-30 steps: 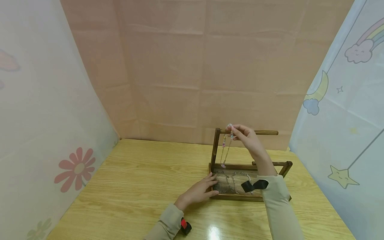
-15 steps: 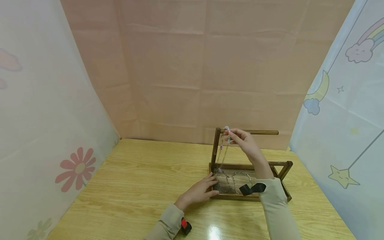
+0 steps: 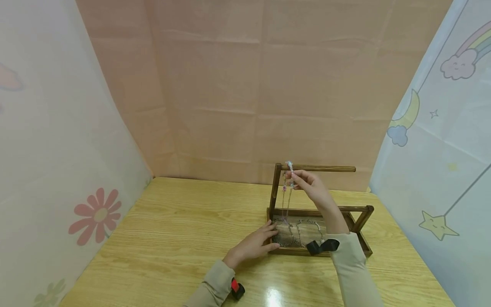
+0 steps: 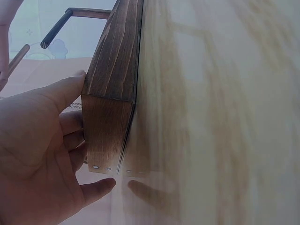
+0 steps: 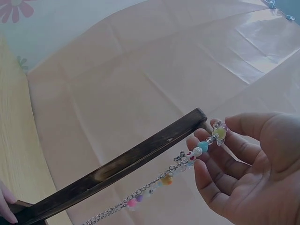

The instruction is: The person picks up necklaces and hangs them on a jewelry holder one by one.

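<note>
My right hand (image 3: 318, 192) pinches a beaded chain necklace (image 5: 202, 147) between thumb and fingers, beside the upper rod (image 3: 333, 169) of a dark wooden jewellery stand. Pastel beads lie at its top, by the rod near the post (image 3: 275, 187); two chain strands hang towards the tray (image 3: 291, 251). Whether the loop goes round the rod is hard to tell. My left hand (image 3: 251, 246) rests against the tray's left end, fingertips at the rim. Its fingers touch the wooden end wall (image 4: 108, 131) in the left wrist view. Silvery chains (image 3: 298, 234) lie inside the tray.
A lower rod (image 3: 354, 209) on a slanted post stands at the stand's right, close to my right forearm. The wood-grain table (image 3: 184, 221) extends left of the stand. A peach cloth (image 3: 215, 98) hangs behind, with printed sheets at both sides.
My right hand has moved slightly left and down, bringing the beads to the upper rod near the post. The necklace's lower end has sunk to the tray. My left hand stays put.
</note>
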Motion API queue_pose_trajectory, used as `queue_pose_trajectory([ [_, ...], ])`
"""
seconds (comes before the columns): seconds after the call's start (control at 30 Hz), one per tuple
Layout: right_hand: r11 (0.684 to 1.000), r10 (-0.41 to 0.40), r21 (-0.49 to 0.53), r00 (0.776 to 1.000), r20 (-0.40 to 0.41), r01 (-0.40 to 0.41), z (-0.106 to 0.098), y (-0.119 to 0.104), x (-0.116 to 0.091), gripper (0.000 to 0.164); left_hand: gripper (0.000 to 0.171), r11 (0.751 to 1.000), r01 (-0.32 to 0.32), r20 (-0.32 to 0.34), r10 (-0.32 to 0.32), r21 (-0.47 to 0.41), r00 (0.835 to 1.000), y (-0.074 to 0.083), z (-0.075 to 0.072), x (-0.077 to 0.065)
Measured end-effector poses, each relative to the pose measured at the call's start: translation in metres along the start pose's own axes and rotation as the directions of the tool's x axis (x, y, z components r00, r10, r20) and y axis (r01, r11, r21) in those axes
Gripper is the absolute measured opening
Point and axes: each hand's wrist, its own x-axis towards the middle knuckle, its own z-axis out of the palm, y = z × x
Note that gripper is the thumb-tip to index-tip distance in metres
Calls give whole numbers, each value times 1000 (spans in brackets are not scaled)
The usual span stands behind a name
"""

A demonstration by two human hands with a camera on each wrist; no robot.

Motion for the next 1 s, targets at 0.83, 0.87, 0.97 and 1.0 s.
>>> queue_pose_trajectory([
  [0.83, 994, 98, 49, 995, 24, -99, 5, 23, -6, 51, 60, 1000, 11, -1, -11, 2, 1000, 0, 1, 3],
  [0.87, 993, 107, 47, 994, 20, -107, 5, 23, -7, 52, 60, 1000, 12, -1, -12, 4, 1000, 0, 1, 2],
  [0.97, 993, 108, 38, 994, 18, -108, 5, 25, -9, 56, 60, 1000, 14, -2, -14, 1, 1000, 0, 0, 2],
  [1.0, 994, 106, 40, 994, 16, -106, 5, 26, -9, 56, 60, 1000, 15, -1, -15, -2, 1000, 1, 0, 2],
])
